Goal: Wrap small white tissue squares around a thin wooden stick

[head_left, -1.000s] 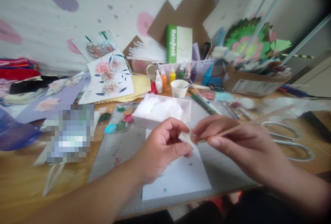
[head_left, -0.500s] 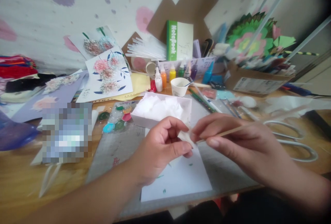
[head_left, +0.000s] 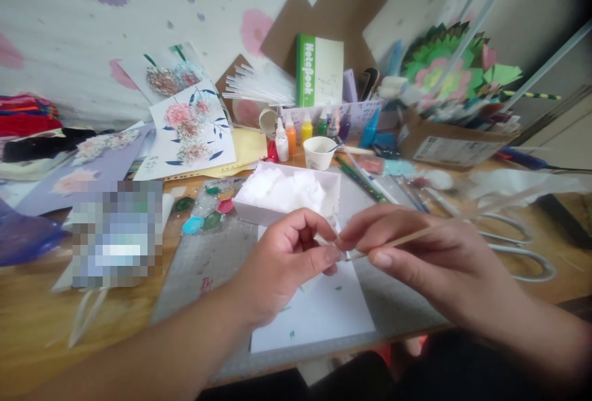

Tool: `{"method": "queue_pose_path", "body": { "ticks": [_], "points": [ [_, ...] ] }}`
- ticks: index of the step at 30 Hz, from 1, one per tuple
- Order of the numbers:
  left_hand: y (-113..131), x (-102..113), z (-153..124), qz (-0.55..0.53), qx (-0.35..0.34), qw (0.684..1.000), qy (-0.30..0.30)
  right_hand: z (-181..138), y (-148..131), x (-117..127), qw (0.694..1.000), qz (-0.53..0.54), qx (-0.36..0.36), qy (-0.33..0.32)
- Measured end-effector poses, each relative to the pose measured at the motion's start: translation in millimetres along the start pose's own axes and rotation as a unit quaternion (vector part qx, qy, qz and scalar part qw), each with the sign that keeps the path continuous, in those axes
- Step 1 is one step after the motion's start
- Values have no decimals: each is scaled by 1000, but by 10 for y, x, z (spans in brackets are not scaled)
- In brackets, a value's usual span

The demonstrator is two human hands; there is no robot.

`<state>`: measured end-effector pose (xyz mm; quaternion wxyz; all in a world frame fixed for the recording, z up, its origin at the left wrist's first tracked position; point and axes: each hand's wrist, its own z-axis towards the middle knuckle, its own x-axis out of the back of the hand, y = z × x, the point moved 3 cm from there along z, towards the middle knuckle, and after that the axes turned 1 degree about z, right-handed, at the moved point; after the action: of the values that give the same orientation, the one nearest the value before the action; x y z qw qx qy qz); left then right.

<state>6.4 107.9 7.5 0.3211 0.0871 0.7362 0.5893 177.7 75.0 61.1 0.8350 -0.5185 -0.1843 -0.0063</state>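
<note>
My left hand (head_left: 282,265) is curled above a white sheet of paper (head_left: 319,314), its thumb and fingers pinching a small white scrap at the tip of a thin wooden stick (head_left: 416,235). My right hand (head_left: 425,259) holds that stick between thumb and fingers, the stick running out to the right. The two hands meet fingertip to fingertip just in front of a shallow white box (head_left: 289,194) filled with white tissue or cotton.
A grey cutting mat (head_left: 208,265) lies under the paper on a wooden table. Scissors (head_left: 522,253) lie to the right. Paint bottles (head_left: 291,136), a paper cup (head_left: 320,153), a green notebook (head_left: 319,71), flower pictures (head_left: 192,126) and a paint palette (head_left: 208,206) crowd the back.
The hands have stayed together at the stick's tip; my left thumb has shifted closer to the right fingers. The view has drifted slightly.
</note>
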Motion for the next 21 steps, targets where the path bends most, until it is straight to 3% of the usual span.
{"method": "queue_pose_path", "body": {
  "ticks": [10,21],
  "points": [
    [-21,12,19,-8,-7,1000,10,20,14,-13,999,-24,33,1],
    [-42,27,4,11,-12,1000,2,3,90,10,999,31,-4,19]
  ]
}}
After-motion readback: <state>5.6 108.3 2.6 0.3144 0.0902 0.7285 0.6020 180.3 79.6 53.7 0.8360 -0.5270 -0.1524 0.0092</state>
